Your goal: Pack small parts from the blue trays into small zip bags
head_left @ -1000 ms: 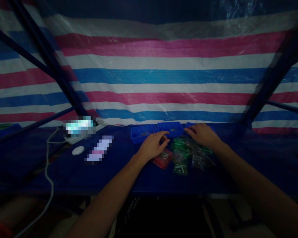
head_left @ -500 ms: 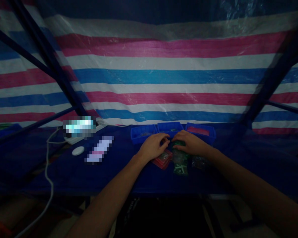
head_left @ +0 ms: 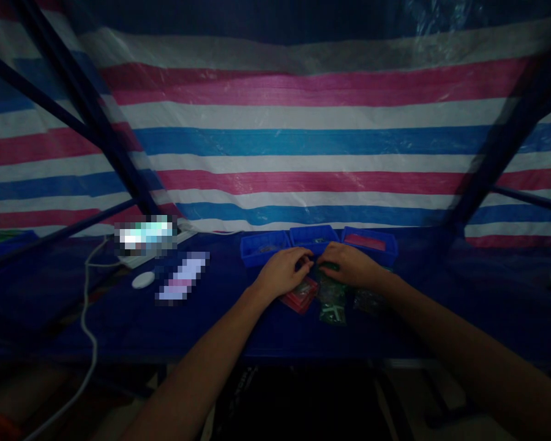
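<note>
My left hand (head_left: 283,269) curls above a stack of red plastic packets (head_left: 300,296); its thumb and fingertips come together, and whatever lies between them is too dark to make out. Close beside it, my right hand (head_left: 349,264) is closed, with green plastic showing between thumb and fingers. Below that hand, clear packets with green contents (head_left: 333,311) lie overlapping on the blue table (head_left: 275,340). Partly under the right wrist is a dark clear packet (head_left: 366,300).
Three blue bins stand behind my hands: a left bin (head_left: 262,246), a middle bin (head_left: 313,235) and a right bin (head_left: 370,241) with red contents. To the left are a blurred phone-like object (head_left: 183,278), a white disc (head_left: 143,280), a power strip (head_left: 135,260) and a white cable (head_left: 88,331).
My right hand has drawn its fingers in more tightly, and green plastic now shows between them. The left hand has barely moved.
</note>
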Demonstrator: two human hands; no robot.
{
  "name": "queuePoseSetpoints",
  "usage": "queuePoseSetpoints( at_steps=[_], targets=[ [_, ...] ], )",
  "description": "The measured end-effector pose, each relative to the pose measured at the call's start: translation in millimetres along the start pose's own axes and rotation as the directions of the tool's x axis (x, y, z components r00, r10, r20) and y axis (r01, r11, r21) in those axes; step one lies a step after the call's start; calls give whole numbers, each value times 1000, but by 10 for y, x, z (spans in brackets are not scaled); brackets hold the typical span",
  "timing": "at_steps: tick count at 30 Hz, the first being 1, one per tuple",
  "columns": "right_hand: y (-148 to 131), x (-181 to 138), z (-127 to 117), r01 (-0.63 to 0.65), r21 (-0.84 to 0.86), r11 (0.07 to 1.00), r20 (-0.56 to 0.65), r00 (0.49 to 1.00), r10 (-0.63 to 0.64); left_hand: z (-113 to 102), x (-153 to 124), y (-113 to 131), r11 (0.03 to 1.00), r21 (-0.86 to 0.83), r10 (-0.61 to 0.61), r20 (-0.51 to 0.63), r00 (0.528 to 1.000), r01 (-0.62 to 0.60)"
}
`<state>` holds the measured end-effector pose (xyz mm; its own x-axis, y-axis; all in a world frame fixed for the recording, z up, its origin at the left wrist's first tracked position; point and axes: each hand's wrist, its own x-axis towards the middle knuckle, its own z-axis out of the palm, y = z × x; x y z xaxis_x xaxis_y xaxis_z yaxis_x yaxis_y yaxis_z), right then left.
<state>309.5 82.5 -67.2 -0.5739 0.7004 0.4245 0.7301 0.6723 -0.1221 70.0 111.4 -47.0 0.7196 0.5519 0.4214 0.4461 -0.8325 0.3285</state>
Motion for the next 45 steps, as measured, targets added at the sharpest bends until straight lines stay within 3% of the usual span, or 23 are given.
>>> queuePoseSetpoints(
  at_steps=[5,8,12,14,22,28,33,45],
  targets=[
    [-50,44,-6,8,-25,1000,-20,1000,-8,-12,-3,18,1000,7,2,0,1000,-2],
    [-81,61,1,-25,35,999,-139,990,29,-18,0,23,1000,13,21,-28,999,-21],
    [-152,81,14,-97,223,970,-340,925,170,-16,11,8,1000,4,22,-92,995,-22],
    [-186,89,18,-135,322,937,-375,891,257,-19,16,3,1000,-19,16,-89,996,-18],
    [-190,100,52,-169,563,809,-314,862,398,-60,32,45,992,-121,-55,-161,985,36],
    [-136,102,106,-180,738,650,-177,878,445,-88,43,88,980,-194,-77,-202,976,37],
    [-127,110,118,-171,803,571,-164,857,488,-61,38,89,964,-254,-117,-167,979,72],
    [-95,109,149,-182,799,574,-147,865,479,-38,43,58,960,-272,-125,-206,971,66]
  ],
)
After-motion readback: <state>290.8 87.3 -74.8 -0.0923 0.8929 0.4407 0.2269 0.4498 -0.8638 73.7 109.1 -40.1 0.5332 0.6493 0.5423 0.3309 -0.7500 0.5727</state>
